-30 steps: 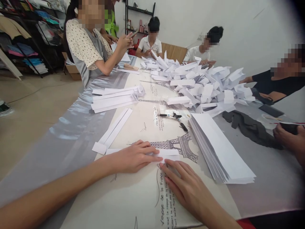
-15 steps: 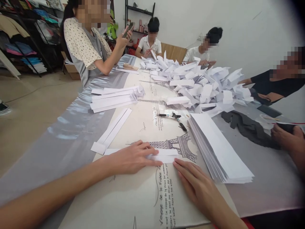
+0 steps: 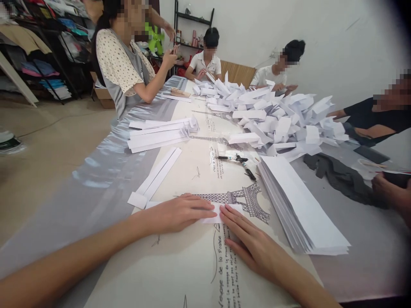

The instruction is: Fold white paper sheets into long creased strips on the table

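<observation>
A white paper strip (image 3: 238, 208), with a fold along it, lies crosswise on the printed tablecloth (image 3: 180, 265). My left hand (image 3: 180, 214) lies flat over its middle, fingers stretched to the right and covering much of it. My right hand (image 3: 253, 239) comes from the lower right, its extended fingertips pressing on the strip close to my left fingertips. Just beyond my left hand is a creased paper strip (image 3: 160, 175) with a short folded piece (image 3: 138, 199) at its near end. A stack of folded white paper (image 3: 302, 205) lies to the right of my right hand.
Black pens (image 3: 233, 158) lie mid-table. Beyond them spreads a large heap of folded papers (image 3: 272, 115); more strips (image 3: 157, 137) lie at left. A dark cloth (image 3: 340, 179) is at right. Several people sit or stand around the table, one holding a phone (image 3: 174, 50).
My right hand has slid left and inward along the strip, its fingertips now over the paper near my left fingers. My left fingers have drawn closer together. The view has shifted slightly.
</observation>
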The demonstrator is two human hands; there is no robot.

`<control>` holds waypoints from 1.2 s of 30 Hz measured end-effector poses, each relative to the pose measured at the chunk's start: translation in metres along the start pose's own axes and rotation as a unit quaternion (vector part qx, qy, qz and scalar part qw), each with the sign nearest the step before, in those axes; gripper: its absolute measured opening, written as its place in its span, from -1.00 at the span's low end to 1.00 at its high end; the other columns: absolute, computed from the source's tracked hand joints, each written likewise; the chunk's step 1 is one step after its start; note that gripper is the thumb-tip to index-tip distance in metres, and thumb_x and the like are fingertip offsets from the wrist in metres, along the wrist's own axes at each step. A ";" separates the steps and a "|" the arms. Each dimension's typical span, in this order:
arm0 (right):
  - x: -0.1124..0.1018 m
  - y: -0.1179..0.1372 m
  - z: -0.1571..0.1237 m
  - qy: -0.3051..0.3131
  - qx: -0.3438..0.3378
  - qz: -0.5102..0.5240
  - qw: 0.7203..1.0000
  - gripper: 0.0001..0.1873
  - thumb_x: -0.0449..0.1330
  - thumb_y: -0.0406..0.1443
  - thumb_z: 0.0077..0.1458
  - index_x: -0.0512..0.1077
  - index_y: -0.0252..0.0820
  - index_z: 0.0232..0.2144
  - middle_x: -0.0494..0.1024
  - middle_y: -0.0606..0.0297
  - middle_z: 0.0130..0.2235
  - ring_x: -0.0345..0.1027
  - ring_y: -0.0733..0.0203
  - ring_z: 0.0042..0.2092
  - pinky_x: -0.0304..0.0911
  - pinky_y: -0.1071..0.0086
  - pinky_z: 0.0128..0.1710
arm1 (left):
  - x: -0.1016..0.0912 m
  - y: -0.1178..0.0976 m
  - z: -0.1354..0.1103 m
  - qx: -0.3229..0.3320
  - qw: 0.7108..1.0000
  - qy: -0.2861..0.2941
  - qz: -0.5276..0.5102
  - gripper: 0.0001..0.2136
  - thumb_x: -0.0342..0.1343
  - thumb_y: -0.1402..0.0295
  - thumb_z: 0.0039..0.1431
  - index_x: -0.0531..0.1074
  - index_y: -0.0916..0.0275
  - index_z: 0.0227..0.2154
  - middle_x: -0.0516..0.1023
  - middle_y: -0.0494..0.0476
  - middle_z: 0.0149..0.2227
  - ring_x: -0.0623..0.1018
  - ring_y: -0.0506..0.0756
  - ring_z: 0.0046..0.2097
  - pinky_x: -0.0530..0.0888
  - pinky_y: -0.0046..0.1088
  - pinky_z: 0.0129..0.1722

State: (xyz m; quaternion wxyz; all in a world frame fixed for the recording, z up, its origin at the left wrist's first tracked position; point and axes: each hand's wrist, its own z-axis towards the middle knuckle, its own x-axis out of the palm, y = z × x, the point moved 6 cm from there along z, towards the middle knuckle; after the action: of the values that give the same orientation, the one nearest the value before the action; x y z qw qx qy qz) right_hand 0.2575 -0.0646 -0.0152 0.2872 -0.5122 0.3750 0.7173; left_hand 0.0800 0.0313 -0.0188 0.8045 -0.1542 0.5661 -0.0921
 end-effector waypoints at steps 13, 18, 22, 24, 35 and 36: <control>-0.010 -0.052 -0.027 -0.074 0.106 -0.008 0.992 -0.65 0.09 -0.27 0.42 0.52 -0.16 0.13 0.54 0.15 0.20 0.42 -0.03 0.24 0.45 0.02 0.21 | -0.026 0.015 -0.036 -0.087 0.993 -0.076 0.002 -0.68 -0.05 0.40 0.52 0.41 0.19 0.22 0.52 0.19 0.19 0.51 0.12 0.21 0.49 -0.25 0.23; -0.014 -0.030 0.006 -0.134 0.062 -0.068 0.987 -0.71 0.08 -0.35 0.39 0.58 -0.20 -0.01 0.63 0.06 0.08 0.52 -0.09 0.14 0.52 -0.05 0.12 | -0.029 0.016 -0.047 -0.103 0.990 -0.099 0.011 -0.71 -0.03 0.42 0.50 0.48 0.16 0.15 0.55 0.18 0.14 0.49 0.15 0.17 0.51 -0.22 0.16; 0.002 0.004 0.042 -0.042 -0.083 0.011 0.996 -0.47 0.00 -0.50 0.38 0.31 -0.16 0.32 0.40 0.12 0.32 0.22 0.07 0.37 0.24 0.01 0.36 | -0.031 0.015 -0.045 -0.106 0.987 -0.111 0.046 -0.74 -0.03 0.40 0.50 0.55 0.15 0.05 0.57 0.22 0.01 0.52 0.16 0.05 0.53 -0.22 0.04; 0.008 0.008 0.048 -0.011 -0.095 0.044 0.994 -0.45 -0.03 -0.49 0.40 0.25 -0.12 0.36 0.37 0.18 0.35 0.14 0.12 0.40 0.15 0.01 0.40 | -0.034 0.015 -0.046 -0.110 0.986 -0.117 0.050 -0.74 -0.04 0.40 0.51 0.56 0.15 0.01 0.56 0.21 -0.04 0.52 0.15 0.00 0.52 -0.26 0.00; 0.011 0.007 0.048 0.040 -0.065 0.041 0.996 -0.50 -0.03 -0.36 0.47 0.22 0.00 0.37 0.24 0.24 0.42 0.04 0.13 0.44 0.09 -0.04 0.41 | -0.035 0.028 -0.058 -0.140 0.984 -0.081 -0.074 -0.77 0.11 0.35 0.43 0.55 0.11 0.07 0.54 0.19 0.05 0.52 0.14 0.07 0.50 -0.32 0.05; 0.011 0.008 0.048 0.040 -0.064 0.034 0.997 -0.50 -0.04 -0.36 0.47 0.22 -0.01 0.37 0.23 0.24 0.42 0.03 0.13 0.45 0.10 -0.02 0.41 | -0.035 0.028 -0.058 -0.143 0.983 -0.084 -0.075 -0.77 0.10 0.36 0.44 0.56 0.11 0.06 0.54 0.18 0.05 0.53 0.14 0.06 0.50 -0.33 0.04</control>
State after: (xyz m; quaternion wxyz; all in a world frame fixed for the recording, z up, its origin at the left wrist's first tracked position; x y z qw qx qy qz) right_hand 0.2227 -0.0292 -0.0140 0.2142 -0.5449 0.3567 0.7280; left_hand 0.0130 0.0608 -0.0154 0.8099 -0.3167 0.4903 -0.0574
